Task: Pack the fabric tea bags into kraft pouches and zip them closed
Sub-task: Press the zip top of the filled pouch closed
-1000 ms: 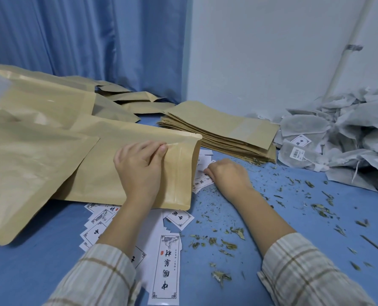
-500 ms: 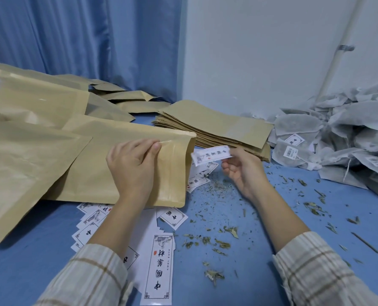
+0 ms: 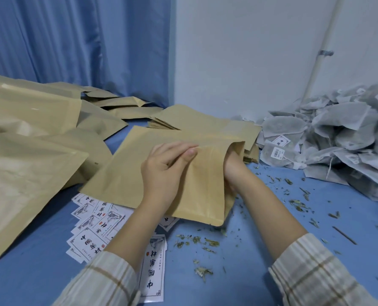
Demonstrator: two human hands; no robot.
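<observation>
A kraft pouch lies in the middle of the blue surface with its mouth turned to the right. My left hand pinches the pouch's upper flap near the mouth and lifts it. My right hand reaches into the mouth; its fingers are hidden inside, so what they hold cannot be seen. A heap of grey fabric tea bags with white tags lies at the right against the wall.
A stack of flat kraft pouches sits behind the open one. Bulging pouches cover the left side. Printed paper labels lie under my left forearm. Loose tea crumbs are scattered at the right. A blue curtain hangs behind.
My right hand picked a white paper label off the surface, carried it up and has gone into the pouch mouth. My left hand raised the flap and the pouch shifted right.
</observation>
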